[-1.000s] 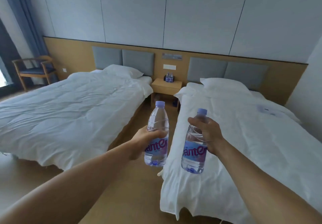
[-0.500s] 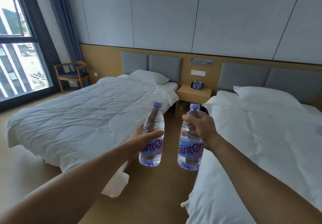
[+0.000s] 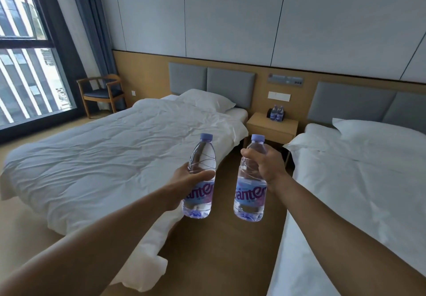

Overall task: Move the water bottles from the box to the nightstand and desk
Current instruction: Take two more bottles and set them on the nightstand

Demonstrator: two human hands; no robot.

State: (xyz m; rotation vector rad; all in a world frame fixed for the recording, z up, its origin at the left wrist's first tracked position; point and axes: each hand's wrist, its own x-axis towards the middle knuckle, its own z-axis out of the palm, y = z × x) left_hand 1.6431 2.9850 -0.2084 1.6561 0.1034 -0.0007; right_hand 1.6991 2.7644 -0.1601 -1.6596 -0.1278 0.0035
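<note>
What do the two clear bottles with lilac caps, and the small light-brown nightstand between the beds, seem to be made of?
The clear lilac-capped bottle in the left hand and its twin in the right hand look like glossy plastic: see-through, ribbed walls with highlights. The small light-brown nightstand looks like matte wood or wood-look laminate; its even, grainless face leaves that open.
</note>
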